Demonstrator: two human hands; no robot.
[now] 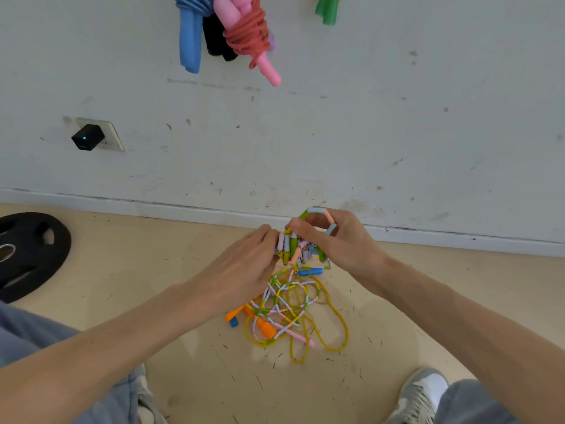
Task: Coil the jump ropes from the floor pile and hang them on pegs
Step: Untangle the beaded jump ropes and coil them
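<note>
1. Left hand (244, 266) sat just left of frame centre. Its fingers were curled round a bundle of coiled loops of the beaded jump rope (292, 247). The grip was closed on the bundle, with the fingertips hidden behind it.
2. Right hand (344, 240) was at 3 o'clock of the bundle, touching it. Thumb and fingers pinched the same rope, and one beaded loop arched over the fingers at 12 o'clock of the hand.
3. Beads were green, yellow, pale blue and pink. The bundle was held off the floor, between both hands.
4. The rest of the beaded rope dropped at 6 o'clock into the floor pile (284, 307) and lay tangled there.
5. The pile also held:
   - a yellow cord rope (345, 328) looping out toward 4 o'clock;
   - orange handles (264, 328) at the pile's 8 o'clock side;
   - a blue handle (310, 272) just under the right hand;
   - a pink handle (302, 338) at the pile's 6 o'clock.
6. On the wall (397, 117), coiled ropes hung at the top edge, at 12 o'clock:
   - a blue-handled rope (189, 47);
   - black handles (215, 38) just beside it;
   - a pink-handled rope (247, 38) wrapped in red cord;
   - a green rope (327, 10) well apart at 1 o'clock, mostly cropped.
7. Black charger (88, 136) sat in a wall socket at 10 o'clock. Black weight plate (30, 255) lay flat on the floor at 9 o'clock.
8. Grey-and-white shoe (420, 396) was at 5 o'clock. Other shoe (143, 396) was at 7 o'clock, partly under a jeans leg.
</note>
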